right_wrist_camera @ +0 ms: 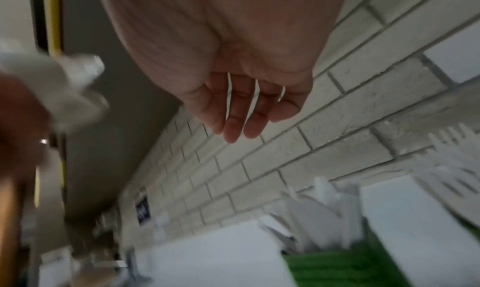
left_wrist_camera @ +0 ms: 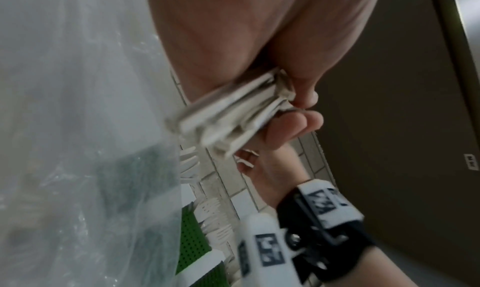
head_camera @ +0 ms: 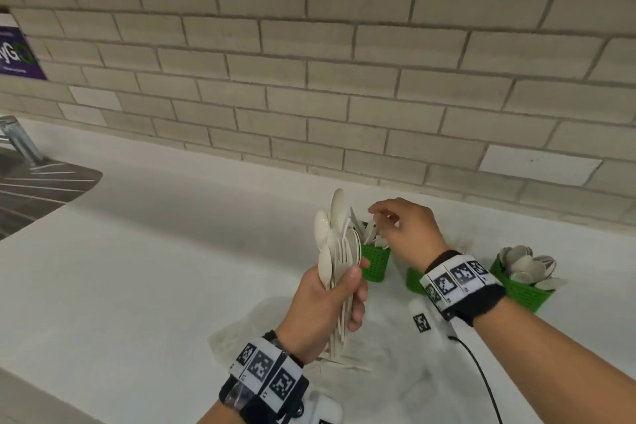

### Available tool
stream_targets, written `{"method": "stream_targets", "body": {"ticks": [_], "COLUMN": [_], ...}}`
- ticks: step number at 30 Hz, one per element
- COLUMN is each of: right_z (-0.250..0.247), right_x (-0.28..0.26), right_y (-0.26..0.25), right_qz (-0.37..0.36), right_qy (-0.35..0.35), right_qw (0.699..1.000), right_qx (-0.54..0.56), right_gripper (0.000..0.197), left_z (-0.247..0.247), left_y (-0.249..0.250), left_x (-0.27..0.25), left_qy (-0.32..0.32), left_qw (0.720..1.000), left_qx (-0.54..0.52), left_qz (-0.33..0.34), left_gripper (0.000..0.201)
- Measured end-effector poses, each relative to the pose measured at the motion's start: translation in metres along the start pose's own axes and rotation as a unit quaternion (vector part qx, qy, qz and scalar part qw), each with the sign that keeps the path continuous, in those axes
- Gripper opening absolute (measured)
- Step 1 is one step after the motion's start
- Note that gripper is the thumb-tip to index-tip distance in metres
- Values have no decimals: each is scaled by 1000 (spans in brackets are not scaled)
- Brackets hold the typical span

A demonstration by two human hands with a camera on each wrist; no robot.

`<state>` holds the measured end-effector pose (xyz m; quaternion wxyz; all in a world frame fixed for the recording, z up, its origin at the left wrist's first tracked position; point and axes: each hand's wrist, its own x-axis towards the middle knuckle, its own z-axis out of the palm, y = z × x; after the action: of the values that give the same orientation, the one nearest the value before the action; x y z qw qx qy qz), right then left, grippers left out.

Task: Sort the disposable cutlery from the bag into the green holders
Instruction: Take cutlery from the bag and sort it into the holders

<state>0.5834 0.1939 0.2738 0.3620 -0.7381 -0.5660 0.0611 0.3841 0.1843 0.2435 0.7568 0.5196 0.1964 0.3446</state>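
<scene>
White plastic spoons and forks (head_camera: 339, 251) stand bunched in the left hand (head_camera: 327, 306), fingers wrapped round the handles above the clear plastic bag (head_camera: 361, 348). Only the right wrist view shows the right hand (head_camera: 406, 231) with loose, straight fingers (right_wrist_camera: 233, 115), holding nothing, above the green mesh holder of knives (head_camera: 375, 263); the spoon-filled green holder (head_camera: 523, 289) sits rightward

A kitchen, by the look of it. A white counter (head_camera: 144, 251) runs along a wall of pale brick-shaped tiles (head_camera: 344, 79), and at the far left a steel sink drainer (head_camera: 41, 182) sits under a tap (head_camera: 17, 138).
</scene>
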Motion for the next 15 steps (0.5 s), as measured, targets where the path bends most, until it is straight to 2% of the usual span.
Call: {"method": "stream_targets", "body": {"ticks": [3, 6, 8, 11, 15], "right_z": [-28, -54, -63, -70, -77], "right_x": [-39, -79, -102, -124, -140], "right_y": [-30, -53, -58, -50, -42], "right_qz": [9, 18, 10, 10, 49], "right_qy": [40, 21, 7, 17, 59], "right_qw": [983, 950, 947, 959, 951], "right_qx": [177, 312, 322, 282, 300], "right_gripper": [14, 17, 26, 40, 34], "left_z": [7, 17, 25, 38, 53], "left_y": [-1, -2, -6, -13, -22], "left_x": [0, -1, -5, -12, -19], "left_qy": [-25, -52, -84, -128, -182], "left_qw": [1000, 999, 996, 991, 981], "left_qx": [4, 5, 4, -9, 10], "left_qz": [-1, -6, -20, -42, -59], "left_gripper": [41, 47, 50, 52, 44]}}
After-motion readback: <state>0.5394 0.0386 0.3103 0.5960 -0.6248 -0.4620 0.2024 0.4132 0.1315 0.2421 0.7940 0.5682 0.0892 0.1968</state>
